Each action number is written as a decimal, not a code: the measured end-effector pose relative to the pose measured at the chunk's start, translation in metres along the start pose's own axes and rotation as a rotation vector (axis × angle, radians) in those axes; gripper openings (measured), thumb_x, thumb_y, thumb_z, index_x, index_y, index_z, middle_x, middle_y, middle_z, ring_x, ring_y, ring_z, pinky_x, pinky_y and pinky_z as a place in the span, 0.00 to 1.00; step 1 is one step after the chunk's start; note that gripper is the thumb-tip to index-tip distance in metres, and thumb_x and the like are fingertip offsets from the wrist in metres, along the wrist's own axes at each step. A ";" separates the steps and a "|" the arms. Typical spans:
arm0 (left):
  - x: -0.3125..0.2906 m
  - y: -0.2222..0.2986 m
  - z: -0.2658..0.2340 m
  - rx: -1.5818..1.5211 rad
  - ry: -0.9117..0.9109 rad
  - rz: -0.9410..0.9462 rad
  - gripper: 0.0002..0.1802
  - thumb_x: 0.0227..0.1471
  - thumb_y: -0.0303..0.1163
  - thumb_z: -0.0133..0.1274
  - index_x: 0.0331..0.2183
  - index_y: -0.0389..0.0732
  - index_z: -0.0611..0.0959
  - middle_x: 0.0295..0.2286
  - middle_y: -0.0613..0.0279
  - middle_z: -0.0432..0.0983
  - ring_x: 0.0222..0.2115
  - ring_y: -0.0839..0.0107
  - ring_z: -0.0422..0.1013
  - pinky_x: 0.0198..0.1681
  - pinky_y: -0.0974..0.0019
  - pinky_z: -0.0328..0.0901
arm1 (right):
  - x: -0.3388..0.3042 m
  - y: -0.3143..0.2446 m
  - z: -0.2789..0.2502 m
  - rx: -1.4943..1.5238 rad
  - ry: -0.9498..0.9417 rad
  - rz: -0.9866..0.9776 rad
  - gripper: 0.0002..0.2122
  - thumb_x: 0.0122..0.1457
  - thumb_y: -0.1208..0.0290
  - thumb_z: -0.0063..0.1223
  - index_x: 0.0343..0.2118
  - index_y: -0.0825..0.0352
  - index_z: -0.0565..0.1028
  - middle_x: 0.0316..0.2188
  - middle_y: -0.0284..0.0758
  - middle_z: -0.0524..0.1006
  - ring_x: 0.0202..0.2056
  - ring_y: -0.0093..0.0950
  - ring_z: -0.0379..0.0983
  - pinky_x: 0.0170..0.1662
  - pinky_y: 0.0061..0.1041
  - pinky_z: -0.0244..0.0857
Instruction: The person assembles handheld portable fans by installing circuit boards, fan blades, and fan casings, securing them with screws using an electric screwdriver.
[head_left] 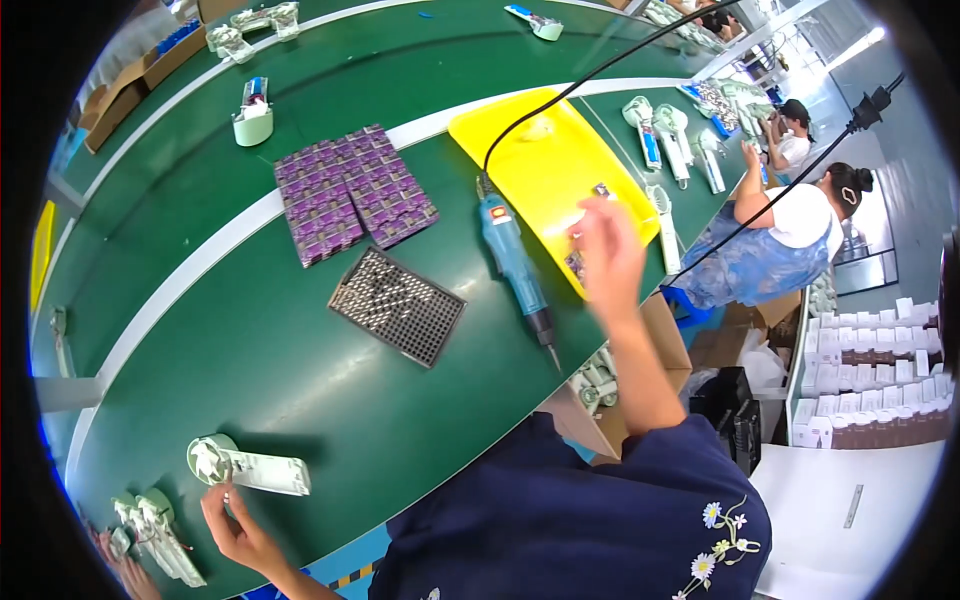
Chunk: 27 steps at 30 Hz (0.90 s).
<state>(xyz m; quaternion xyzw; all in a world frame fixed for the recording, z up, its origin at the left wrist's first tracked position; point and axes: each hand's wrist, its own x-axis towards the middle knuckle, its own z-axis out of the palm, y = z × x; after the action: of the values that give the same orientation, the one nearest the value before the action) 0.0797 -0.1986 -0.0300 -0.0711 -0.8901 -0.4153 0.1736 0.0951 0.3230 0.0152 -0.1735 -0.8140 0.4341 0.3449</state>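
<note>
My left hand (238, 528) is at the lower left, thumb and fingertips closed at the rim of a light green handheld fan housing (262, 471). The housing lies on the green table, its round head to the left and its pale handle pointing right. My right hand (610, 255) is above the right edge of a yellow tray (525, 165), smeared by motion, so its grip is unclear. Small purple circuit boards (575, 264) lie in the tray beside that hand. Just left of the tray rests a blue electric screwdriver (515, 262), its bit pointing toward me.
Purple circuit board panels (350, 190) and a black screw holder (398, 305) occupy the mid-table. Other housings (155, 535) lie at the lower left, more (672, 140) beyond the tray. A black cable (590, 80) hangs overhead. A co-worker (780, 235) sits at the right.
</note>
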 end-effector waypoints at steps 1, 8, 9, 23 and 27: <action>0.000 0.011 0.012 -0.057 0.001 0.013 0.04 0.61 0.20 0.49 0.37 0.29 0.77 0.33 0.59 0.74 0.36 0.68 0.70 0.43 0.68 0.65 | 0.026 0.029 -0.029 -0.091 0.041 0.130 0.12 0.66 0.68 0.51 0.48 0.70 0.75 0.41 0.37 0.77 0.34 0.25 0.76 0.39 0.25 0.72; -0.011 0.073 0.079 -0.381 -0.032 -0.133 0.04 0.61 0.21 0.49 0.34 0.30 0.77 0.32 0.60 0.74 0.34 0.72 0.69 0.43 0.70 0.65 | 0.079 0.101 -0.080 -0.812 -0.173 0.144 0.23 0.57 0.60 0.60 0.51 0.70 0.76 0.43 0.45 0.79 0.34 0.32 0.79 0.42 0.30 0.72; -0.014 0.078 0.087 -0.399 -0.029 -0.160 0.04 0.61 0.21 0.49 0.34 0.30 0.77 0.32 0.60 0.74 0.34 0.72 0.69 0.42 0.70 0.65 | 0.082 0.104 -0.080 -0.924 -0.139 0.121 0.24 0.56 0.58 0.61 0.50 0.70 0.77 0.43 0.45 0.79 0.34 0.32 0.79 0.42 0.30 0.72; -0.035 0.109 0.116 -0.588 0.004 -0.296 0.04 0.56 0.17 0.53 0.35 0.32 0.81 0.33 0.56 0.76 0.33 0.69 0.72 0.38 0.70 0.66 | -0.064 -0.037 0.026 0.940 -0.767 0.696 0.22 0.71 0.60 0.41 0.59 0.73 0.66 0.33 0.39 0.76 0.22 0.23 0.67 0.26 0.23 0.63; -0.033 0.104 0.109 -0.480 -0.154 -0.261 0.05 0.56 0.19 0.54 0.36 0.33 0.82 0.28 0.58 0.77 0.28 0.70 0.71 0.30 0.69 0.64 | -0.134 -0.060 0.083 0.759 -0.795 0.720 0.15 0.71 0.65 0.42 0.52 0.71 0.69 0.24 0.34 0.73 0.20 0.19 0.63 0.23 0.20 0.57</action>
<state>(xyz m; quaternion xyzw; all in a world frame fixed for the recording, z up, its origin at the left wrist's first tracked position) 0.1114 -0.0480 -0.0327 -0.0261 -0.7784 -0.6266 0.0285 0.1314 0.1624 -0.0224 -0.1279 -0.5607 0.8105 -0.1116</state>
